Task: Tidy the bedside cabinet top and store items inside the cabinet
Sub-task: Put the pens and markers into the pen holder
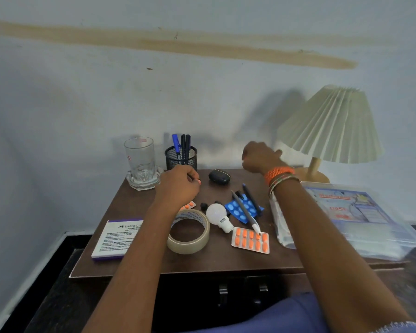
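Observation:
The brown cabinet top (202, 263) carries a tape roll (189, 231), a white bulb (217, 216), an orange blister pack (250, 240), a blue blister pack (240, 210) with two pens (245, 212) lying across it, a black earbud case (219, 177) and a stamp pad box (113, 239). My left hand (178, 186) hovers over the back middle with fingers curled shut, just in front of the mesh pen holder (181, 159). It partly hides a second orange blister pack (189, 205). My right hand (259, 159) is raised as a fist beside the lamp; nothing shows in it.
A glass (139, 157) stands on a glass dish (143, 182) at the back left. A pleated lamp (332, 126) stands at the back right. A clear first-aid box (346, 219) overhangs the right edge. Two door handles (222, 289) show below. The wall is close behind.

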`<move>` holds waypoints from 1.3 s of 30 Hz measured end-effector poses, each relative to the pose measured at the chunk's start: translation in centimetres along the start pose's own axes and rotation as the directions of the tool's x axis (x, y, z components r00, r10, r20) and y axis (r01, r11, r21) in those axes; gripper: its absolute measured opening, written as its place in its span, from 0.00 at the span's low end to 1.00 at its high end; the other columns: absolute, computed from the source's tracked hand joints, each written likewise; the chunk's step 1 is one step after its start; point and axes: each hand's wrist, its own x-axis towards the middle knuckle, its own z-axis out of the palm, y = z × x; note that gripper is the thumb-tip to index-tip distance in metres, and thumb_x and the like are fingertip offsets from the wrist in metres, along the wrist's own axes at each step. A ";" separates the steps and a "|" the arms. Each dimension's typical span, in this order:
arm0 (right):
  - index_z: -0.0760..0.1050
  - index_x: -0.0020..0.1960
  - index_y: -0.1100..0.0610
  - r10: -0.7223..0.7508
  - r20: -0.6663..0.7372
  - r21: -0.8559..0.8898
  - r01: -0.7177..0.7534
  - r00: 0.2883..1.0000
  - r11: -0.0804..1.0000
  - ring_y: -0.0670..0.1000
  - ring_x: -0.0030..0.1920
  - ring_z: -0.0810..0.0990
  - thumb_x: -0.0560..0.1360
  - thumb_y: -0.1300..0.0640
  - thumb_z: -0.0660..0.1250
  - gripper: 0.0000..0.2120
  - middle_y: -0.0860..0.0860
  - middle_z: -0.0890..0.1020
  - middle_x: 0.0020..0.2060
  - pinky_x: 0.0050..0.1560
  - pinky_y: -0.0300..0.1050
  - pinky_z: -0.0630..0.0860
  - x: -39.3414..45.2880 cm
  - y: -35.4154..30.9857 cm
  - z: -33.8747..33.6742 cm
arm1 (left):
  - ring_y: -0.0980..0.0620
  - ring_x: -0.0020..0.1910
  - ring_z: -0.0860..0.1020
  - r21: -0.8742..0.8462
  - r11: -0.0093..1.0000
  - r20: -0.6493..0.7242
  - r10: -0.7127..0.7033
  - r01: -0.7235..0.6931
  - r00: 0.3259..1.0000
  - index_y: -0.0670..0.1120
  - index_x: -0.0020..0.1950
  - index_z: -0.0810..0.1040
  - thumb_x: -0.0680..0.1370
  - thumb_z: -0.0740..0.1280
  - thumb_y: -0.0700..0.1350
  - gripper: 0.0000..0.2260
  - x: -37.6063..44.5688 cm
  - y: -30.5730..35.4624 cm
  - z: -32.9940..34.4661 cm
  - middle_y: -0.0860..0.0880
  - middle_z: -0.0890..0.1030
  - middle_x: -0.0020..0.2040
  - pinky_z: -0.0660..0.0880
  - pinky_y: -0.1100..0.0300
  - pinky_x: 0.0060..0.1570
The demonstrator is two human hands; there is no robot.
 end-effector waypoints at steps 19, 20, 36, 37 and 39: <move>0.71 0.60 0.58 -0.041 0.129 -0.115 0.056 0.991 0.992 0.56 0.61 0.73 0.75 0.56 0.64 0.15 0.56 0.76 0.59 0.65 0.55 0.62 -1.7 1.5 4.5 | 0.50 0.53 0.76 -0.061 0.998 0.103 -0.001 0.007 0.995 0.53 0.47 0.77 0.76 0.65 0.44 0.04 0.3 1.1 1.5 0.54 0.76 0.44 0.71 0.51 0.60; 0.70 0.61 0.58 -0.025 0.119 -0.075 0.034 0.993 0.997 0.57 0.61 0.74 0.75 0.55 0.65 0.16 0.56 0.76 0.60 0.64 0.54 0.64 -1.6 1.5 4.2 | 0.50 0.52 0.76 -0.068 0.998 0.110 0.010 -0.002 0.994 0.51 0.49 0.77 0.76 0.65 0.43 0.04 0.1 1.2 1.4 0.52 0.77 0.47 0.71 0.55 0.57; 0.59 0.71 0.61 -0.192 0.126 0.977 -0.089 0.973 0.192 0.52 0.41 0.81 0.73 0.67 0.69 0.30 0.59 0.81 0.46 0.47 0.45 0.79 -4.7 -3.2 0.7 | 0.48 0.43 0.82 -0.555 0.782 0.363 -0.079 0.284 0.928 0.45 0.64 0.67 0.80 0.60 0.49 0.15 -1.5 3.1 -0.6 0.48 0.80 0.45 0.79 0.53 0.48; 0.61 0.70 0.61 -0.196 0.119 0.979 -0.083 0.973 0.187 0.52 0.42 0.81 0.73 0.67 0.69 0.29 0.60 0.82 0.48 0.48 0.47 0.79 -4.6 -3.3 1.0 | 0.49 0.41 0.81 -0.551 0.790 0.341 -0.082 0.270 0.936 0.46 0.63 0.67 0.80 0.60 0.47 0.12 -1.6 3.0 -0.7 0.48 0.80 0.44 0.78 0.54 0.46; 0.65 0.68 0.60 -0.207 0.107 0.976 -0.063 0.972 0.207 0.54 0.45 0.82 0.72 0.67 0.70 0.27 0.60 0.83 0.50 0.53 0.51 0.78 -4.6 -3.5 1.3 | 0.51 0.37 0.79 -0.521 0.822 0.283 -0.090 0.232 0.955 0.46 0.59 0.70 0.81 0.59 0.44 0.08 -1.6 2.7 -0.9 0.49 0.80 0.42 0.77 0.56 0.41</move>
